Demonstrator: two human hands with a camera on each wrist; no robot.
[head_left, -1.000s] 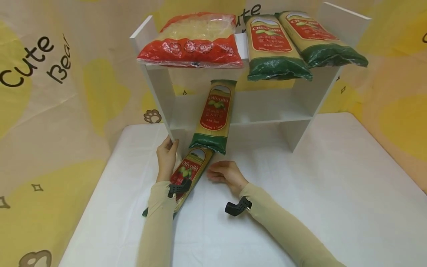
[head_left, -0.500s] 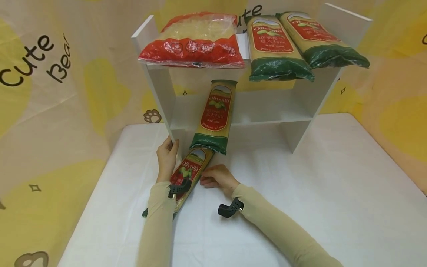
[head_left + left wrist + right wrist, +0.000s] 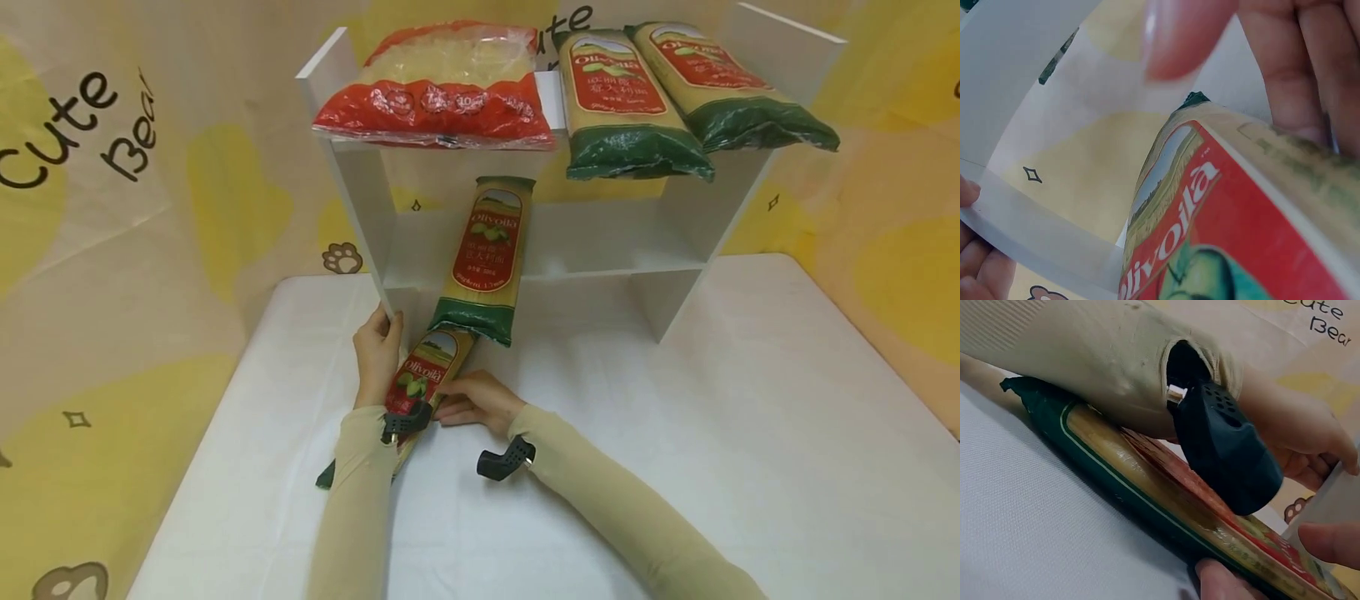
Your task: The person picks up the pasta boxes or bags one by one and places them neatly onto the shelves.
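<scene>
My left hand (image 3: 375,354) grips the front edge of the white shelf unit's left side panel (image 3: 360,196), low down. My right hand (image 3: 480,402) holds the right edge of a spaghetti pack (image 3: 429,360), thumb over its top and fingers along its side. That pack lies aslant on the table, with its far end under another pack and its near part hidden by my left forearm. In the right wrist view, the thumb (image 3: 1334,542) is above the pack's edge. The second spaghetti pack (image 3: 487,242) rests on the middle shelf (image 3: 600,243), its green end overhanging the front.
On the top shelf sit a red-and-clear bag (image 3: 442,96) of pale pasta or noodles and two more spaghetti packs, one in the middle (image 3: 618,92) and one at the right (image 3: 720,79). A white cloth (image 3: 600,467) covers the table. A patterned yellow backdrop (image 3: 225,183) stands behind.
My right hand has moved left from beside the lower spaghetti pack and taken hold of its edge. The pack has shifted slightly left. My left hand stays on the panel.
</scene>
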